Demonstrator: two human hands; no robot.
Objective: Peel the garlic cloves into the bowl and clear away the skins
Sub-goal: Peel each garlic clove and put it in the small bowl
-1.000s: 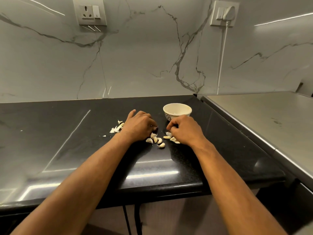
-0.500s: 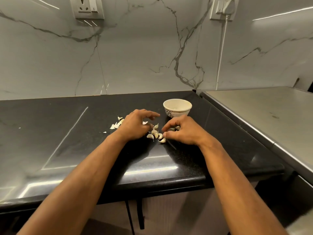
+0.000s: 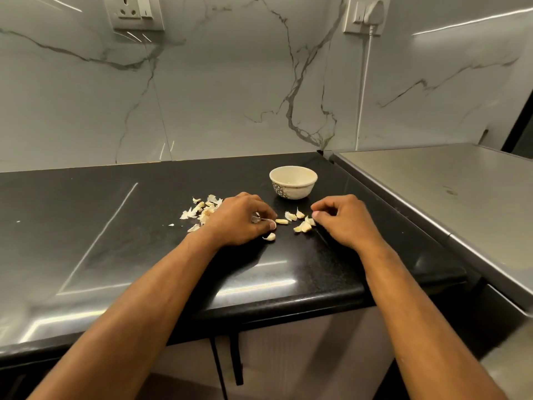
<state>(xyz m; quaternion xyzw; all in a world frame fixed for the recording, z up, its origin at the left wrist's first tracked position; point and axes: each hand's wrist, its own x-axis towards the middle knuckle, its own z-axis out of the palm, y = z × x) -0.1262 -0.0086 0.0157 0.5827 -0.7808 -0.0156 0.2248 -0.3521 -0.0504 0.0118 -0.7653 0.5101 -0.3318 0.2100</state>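
Head view: left hand (image 3: 239, 219) is resting on the black bench (image 3: 86, 226), its grip pinching a garlic clove (image 3: 264, 220) between thumb and curled fingers. Right hand (image 3: 344, 219) is sitting curled beside the loose garlic cloves (image 3: 301, 223); can't tell whether its grip is holding anything. Skins (image 3: 203, 210) are lying in a pile just left of the left hand. White bowl (image 3: 293, 181) is standing behind the cloves, near both hands.

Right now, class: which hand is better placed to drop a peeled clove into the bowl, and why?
Probably the right hand. It lies just front-right of the bowl, with loose cloves at its fingertips. The left hand is busy pinching a clove, beside the skins.
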